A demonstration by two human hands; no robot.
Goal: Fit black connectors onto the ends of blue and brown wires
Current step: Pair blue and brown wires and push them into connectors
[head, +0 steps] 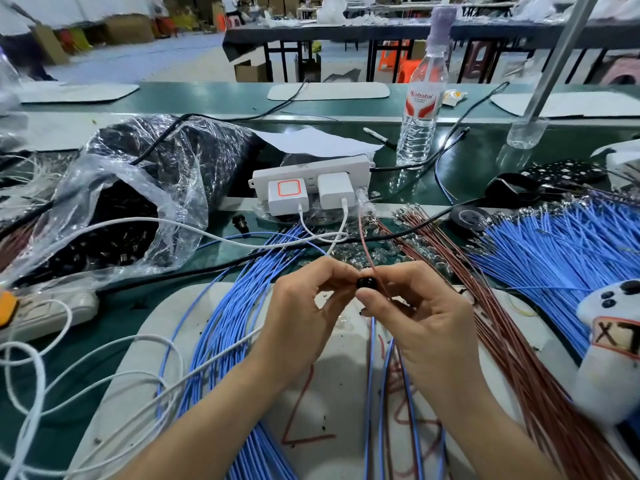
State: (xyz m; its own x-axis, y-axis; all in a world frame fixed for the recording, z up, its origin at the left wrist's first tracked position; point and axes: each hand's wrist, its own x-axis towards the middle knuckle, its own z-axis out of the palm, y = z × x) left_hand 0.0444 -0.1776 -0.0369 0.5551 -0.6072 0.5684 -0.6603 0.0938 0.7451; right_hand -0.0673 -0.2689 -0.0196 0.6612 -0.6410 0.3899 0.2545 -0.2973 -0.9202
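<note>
Watching over the shoulder here and it's fiddly stuff. Person has one little black connector (364, 283) pinched between thumb and forefinger of the left hand (301, 310), held up above the white mat (339, 382) in the middle of the bench. The right hand (422, 317) has thumb and forefinger clamped on a single brown wire (365, 244) just beside the connector, and the long end of the wire sticks up toward the power strip (311, 171). Can't tell if the wire tip is in the connector yet, the fingers cover it.

My guess on handling: the connector weighs next to nothing and it's hard, smooth and roundish, so it'll want to roll or pop out of a loose pinch. The wire looks thin and floppy and would buckle if pushed from far back, so grabbing it close to the end like that makes sense. The tip probably bends easy too, so straight in, no wiggling.
</note>
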